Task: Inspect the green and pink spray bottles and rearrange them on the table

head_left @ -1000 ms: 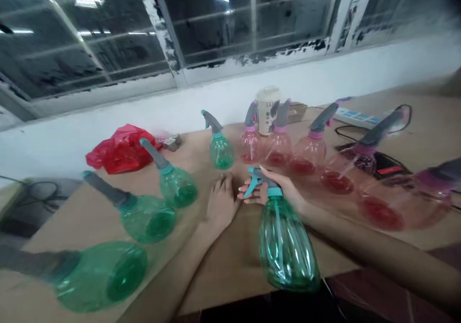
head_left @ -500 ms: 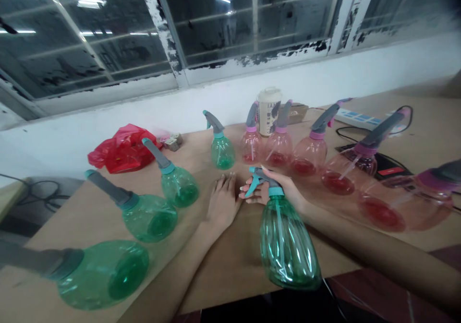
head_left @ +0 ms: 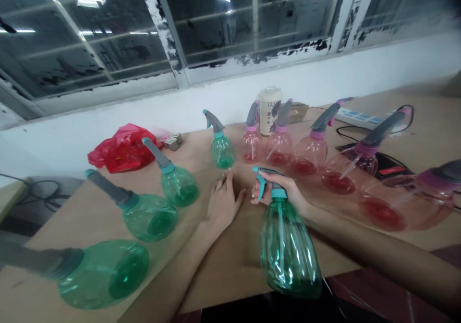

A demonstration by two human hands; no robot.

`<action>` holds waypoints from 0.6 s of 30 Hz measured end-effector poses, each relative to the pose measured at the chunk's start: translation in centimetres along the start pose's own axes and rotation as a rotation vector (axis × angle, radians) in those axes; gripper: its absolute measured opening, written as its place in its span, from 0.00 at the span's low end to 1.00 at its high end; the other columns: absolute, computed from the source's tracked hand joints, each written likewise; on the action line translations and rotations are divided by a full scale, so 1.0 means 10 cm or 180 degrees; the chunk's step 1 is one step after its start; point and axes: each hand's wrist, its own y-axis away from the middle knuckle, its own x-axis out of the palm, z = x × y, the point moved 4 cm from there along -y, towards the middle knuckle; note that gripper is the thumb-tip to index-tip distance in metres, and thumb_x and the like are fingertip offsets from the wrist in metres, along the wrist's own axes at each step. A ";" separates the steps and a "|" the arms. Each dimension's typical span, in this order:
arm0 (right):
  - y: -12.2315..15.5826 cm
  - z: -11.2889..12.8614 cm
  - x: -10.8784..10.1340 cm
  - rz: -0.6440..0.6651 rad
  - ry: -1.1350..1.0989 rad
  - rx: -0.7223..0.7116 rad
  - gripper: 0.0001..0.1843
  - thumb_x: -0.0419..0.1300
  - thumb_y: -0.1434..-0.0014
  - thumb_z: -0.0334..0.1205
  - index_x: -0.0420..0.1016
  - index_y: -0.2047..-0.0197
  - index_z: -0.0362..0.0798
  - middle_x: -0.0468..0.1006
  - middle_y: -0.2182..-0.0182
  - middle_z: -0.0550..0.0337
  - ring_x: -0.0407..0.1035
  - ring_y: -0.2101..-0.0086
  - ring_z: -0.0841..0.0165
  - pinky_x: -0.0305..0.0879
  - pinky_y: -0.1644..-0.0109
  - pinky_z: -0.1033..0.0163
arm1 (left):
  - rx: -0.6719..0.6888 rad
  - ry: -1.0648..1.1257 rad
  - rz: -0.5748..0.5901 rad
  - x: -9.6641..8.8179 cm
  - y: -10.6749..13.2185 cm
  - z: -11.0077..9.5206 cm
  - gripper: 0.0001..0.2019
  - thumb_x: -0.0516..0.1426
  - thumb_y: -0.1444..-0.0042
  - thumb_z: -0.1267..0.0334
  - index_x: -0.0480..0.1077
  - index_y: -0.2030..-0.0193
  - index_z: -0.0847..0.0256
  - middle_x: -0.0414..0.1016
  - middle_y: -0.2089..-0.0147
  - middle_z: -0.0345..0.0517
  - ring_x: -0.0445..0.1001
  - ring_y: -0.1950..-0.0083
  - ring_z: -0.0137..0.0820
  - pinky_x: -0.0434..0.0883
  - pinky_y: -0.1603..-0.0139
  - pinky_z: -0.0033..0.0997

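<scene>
Gripping a clear green plastic spray bottle [head_left: 290, 253] by the neck, your right hand [head_left: 279, 187] has its fingers curled closely around the bottle just below the teal-and-grey trigger head, and the bottle's base points back toward you. Your left hand [head_left: 223, 204] lies open and flat on the tan tabletop [head_left: 230, 275], fingers spread, holding nothing, just left of your right hand and not touching it.

Around your hands, the other bottles form an arc: four green plastic spray bottles [head_left: 149, 217] with grey nozzles to your left and straight ahead, and five pink plastic spray bottles [head_left: 277, 148] with red-tinted bases ahead and to your right. Neither hand touches any of these nine, and only the tenth is in your grip. You cannot tell from their look whether any have been dealt with or how many remain. Beyond the arc, ahead of your hands, sit a crumpled red plastic bag [head_left: 122, 150] and a lidded paper cup [head_left: 269, 112], with a white power strip [head_left: 356, 119] farther right.
</scene>
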 end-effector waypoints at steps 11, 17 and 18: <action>0.03 -0.01 0.10 0.0264 -0.0060 0.0371 0.16 0.55 0.42 0.46 0.76 0.64 0.42 0.80 0.70 0.51 0.74 0.60 0.61 0.67 0.52 0.54 | 0.0411 -0.0180 0.0279 0.05 -0.01 0.03 0.29 0.50 0.43 0.66 0.49 0.35 0.74 0.60 0.37 0.61 0.52 0.33 0.44 0.54 0.36 0.44; 0.01 -0.03 0.07 0.0168 -0.0097 0.0411 0.15 0.56 0.43 0.47 0.76 0.63 0.43 0.80 0.67 0.50 0.74 0.58 0.60 0.65 0.49 0.52 | 0.0502 -0.0259 0.0269 0.07 -0.01 0.02 0.27 0.50 0.43 0.66 0.52 0.37 0.71 0.61 0.38 0.61 0.55 0.34 0.43 0.54 0.36 0.47; 0.01 -0.03 0.07 0.0161 -0.0097 0.0421 0.16 0.56 0.43 0.47 0.76 0.63 0.42 0.80 0.67 0.49 0.74 0.58 0.60 0.65 0.48 0.52 | 0.0530 -0.0240 0.0229 0.07 -0.01 0.02 0.26 0.50 0.42 0.67 0.52 0.37 0.69 0.61 0.38 0.61 0.56 0.35 0.43 0.54 0.37 0.48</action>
